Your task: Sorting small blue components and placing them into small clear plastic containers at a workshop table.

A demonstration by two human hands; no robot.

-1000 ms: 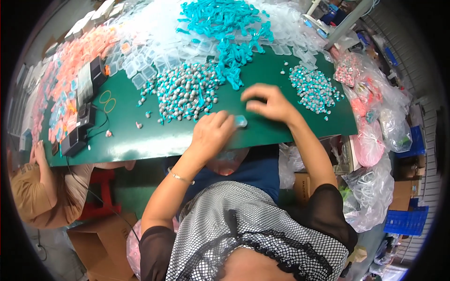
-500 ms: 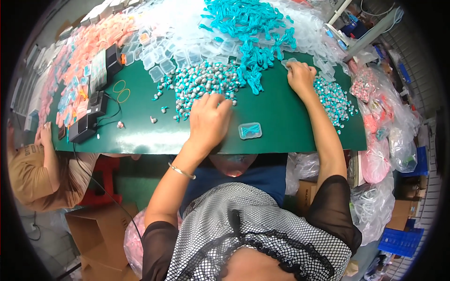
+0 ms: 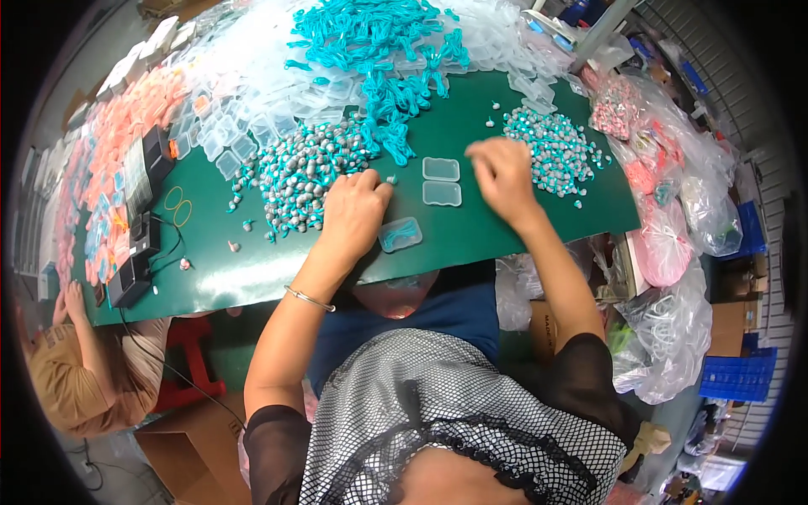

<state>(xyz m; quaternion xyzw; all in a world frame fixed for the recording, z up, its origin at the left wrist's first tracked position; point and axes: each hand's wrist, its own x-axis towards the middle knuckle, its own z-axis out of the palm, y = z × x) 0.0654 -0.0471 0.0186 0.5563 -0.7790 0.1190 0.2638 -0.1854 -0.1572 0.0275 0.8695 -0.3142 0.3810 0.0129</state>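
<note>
My left hand (image 3: 355, 210) is closed, with its fingers curled down at the right edge of a pile of small grey-and-teal plug-like pieces (image 3: 295, 172). One such piece lies by its fingertips, and whatever the fingers hold is hidden. Just right of this hand is a small clear case (image 3: 401, 235) with teal cord inside. An open clear plastic case (image 3: 442, 194) lies flat between my hands, lid and base unfolded. My right hand (image 3: 507, 175), partly curled and blurred, hovers beside a second pile of grey-and-teal pieces (image 3: 551, 151); its fingertips are unclear.
Bundles of teal cord (image 3: 370, 42) and heaped clear cases (image 3: 227, 76) cover the green table's (image 3: 236, 278) far side. Black boxes with a cable (image 3: 135, 244) stand left, near orange pieces (image 3: 139, 126). Another person (image 3: 93, 362) sits at far left. Plastic bags (image 3: 665, 244) crowd the right edge.
My right hand has come nearer and left from the far side of the table. The clear case it touched now lies open on the table. The view has shifted, and my left hand stays by the pile.
</note>
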